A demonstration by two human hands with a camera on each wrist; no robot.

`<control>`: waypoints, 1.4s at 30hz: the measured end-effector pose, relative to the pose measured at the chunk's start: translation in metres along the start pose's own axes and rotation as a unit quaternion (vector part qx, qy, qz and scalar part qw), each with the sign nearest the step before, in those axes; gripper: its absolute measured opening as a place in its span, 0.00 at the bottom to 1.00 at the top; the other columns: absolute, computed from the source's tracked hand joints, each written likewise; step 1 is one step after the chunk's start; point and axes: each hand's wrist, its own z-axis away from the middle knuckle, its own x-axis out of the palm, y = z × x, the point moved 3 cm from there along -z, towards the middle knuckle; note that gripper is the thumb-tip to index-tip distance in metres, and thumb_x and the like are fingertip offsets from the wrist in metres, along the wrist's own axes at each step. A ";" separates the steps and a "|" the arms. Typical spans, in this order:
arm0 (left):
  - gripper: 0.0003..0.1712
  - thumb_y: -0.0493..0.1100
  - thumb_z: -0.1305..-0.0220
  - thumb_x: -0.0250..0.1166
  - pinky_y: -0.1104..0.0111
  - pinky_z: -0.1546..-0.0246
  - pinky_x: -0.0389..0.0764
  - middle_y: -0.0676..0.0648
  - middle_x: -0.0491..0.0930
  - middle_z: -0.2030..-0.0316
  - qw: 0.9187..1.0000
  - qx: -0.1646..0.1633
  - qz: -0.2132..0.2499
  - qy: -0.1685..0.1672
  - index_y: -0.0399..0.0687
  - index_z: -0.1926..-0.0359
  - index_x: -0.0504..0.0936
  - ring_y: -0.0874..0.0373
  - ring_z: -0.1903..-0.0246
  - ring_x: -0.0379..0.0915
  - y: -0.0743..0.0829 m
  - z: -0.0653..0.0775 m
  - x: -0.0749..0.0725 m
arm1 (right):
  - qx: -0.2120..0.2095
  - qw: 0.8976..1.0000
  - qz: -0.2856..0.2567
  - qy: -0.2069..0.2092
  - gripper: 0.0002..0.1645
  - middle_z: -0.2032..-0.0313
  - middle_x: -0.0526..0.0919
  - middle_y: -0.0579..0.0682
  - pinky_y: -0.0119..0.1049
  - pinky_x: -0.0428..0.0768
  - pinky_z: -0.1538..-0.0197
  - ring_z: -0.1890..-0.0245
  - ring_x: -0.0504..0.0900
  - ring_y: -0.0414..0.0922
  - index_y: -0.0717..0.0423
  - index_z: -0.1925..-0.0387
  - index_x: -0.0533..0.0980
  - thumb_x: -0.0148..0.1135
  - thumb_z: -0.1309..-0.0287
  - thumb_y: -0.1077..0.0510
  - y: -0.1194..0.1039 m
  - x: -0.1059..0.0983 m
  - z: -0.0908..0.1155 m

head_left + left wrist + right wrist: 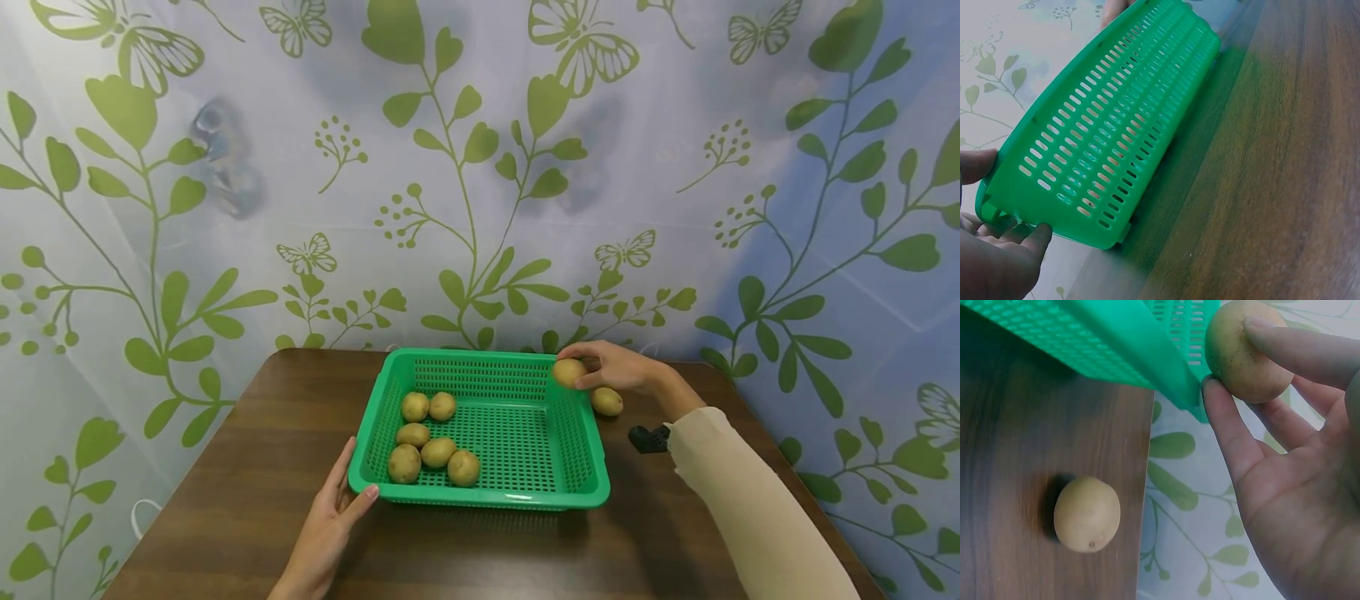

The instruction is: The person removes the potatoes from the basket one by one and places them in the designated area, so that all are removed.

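Observation:
A green plastic basket (517, 498) with slotted walls stands on the table. Several potatoes (438, 452) lie in its left half. My left hand (324, 521) grips the basket's near left corner, thumb on the rim; the left wrist view shows the fingers (1036, 242) curled under that edge. Over the far right corner, my right hand (618, 368) holds a potato (568, 372) between thumb and fingers, level with the rim. Another potato (1087, 514) rests on the table just outside the basket's right wall, below the right hand.
A small black object (648, 438) lies on the brown wooden table (247, 467), right of the basket and partly covered by the right sleeve. Behind the table's far edge hangs a pale curtain (480, 208) with green leaves and butterflies. A white cable (138, 517) shows at the left edge.

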 end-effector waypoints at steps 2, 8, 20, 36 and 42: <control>0.48 0.39 0.22 0.61 0.81 0.41 0.66 0.42 0.37 0.18 1.000 0.000 0.001 0.000 0.59 0.16 0.40 0.44 0.22 0.39 0.000 0.000 0.000 | 0.005 1.000 -0.001 0.005 0.36 0.30 0.69 0.61 0.60 0.73 0.37 0.32 0.70 0.62 0.63 0.26 0.66 0.66 0.29 0.57 0.001 -0.003 0.003; 0.48 0.38 0.22 0.60 0.81 0.41 0.65 0.42 0.37 0.18 1.000 0.008 0.002 -0.002 0.57 0.15 0.40 0.43 0.22 0.38 0.000 0.000 0.000 | 0.010 1.000 0.003 0.028 0.35 0.32 0.71 0.59 0.60 0.74 0.39 0.34 0.72 0.61 0.62 0.27 0.68 0.68 0.30 0.57 0.011 -0.010 0.012; 0.48 0.39 0.22 0.61 0.80 0.41 0.67 0.42 0.38 0.19 1.000 0.010 0.004 0.000 0.57 0.15 0.40 0.44 0.22 0.41 0.002 -0.001 -0.001 | 0.021 0.996 0.016 0.082 0.34 0.34 0.73 0.63 0.56 0.77 0.46 0.46 0.79 0.55 0.63 0.27 0.67 0.66 0.30 0.60 0.047 -0.019 0.034; 0.48 0.39 0.23 0.61 0.81 0.41 0.66 0.42 0.39 0.19 1.000 0.012 -0.001 0.001 0.58 0.16 0.42 0.44 0.22 0.40 -0.002 -0.001 -0.002 | 0.101 0.969 -0.163 0.157 0.37 0.33 0.65 0.64 0.59 0.68 0.36 0.36 0.68 0.60 0.62 0.23 0.58 0.61 0.25 0.59 0.103 -0.002 0.075; 0.48 0.40 0.23 0.62 0.81 0.42 0.67 0.42 0.39 0.19 1.000 0.008 -0.003 0.001 0.59 0.15 0.41 0.43 0.22 0.40 -0.002 0.000 -0.002 | 0.103 0.971 -0.071 0.201 0.37 0.33 0.68 0.66 0.57 0.70 0.39 0.37 0.69 0.61 0.66 0.25 0.62 0.64 0.27 0.56 0.118 -0.001 0.079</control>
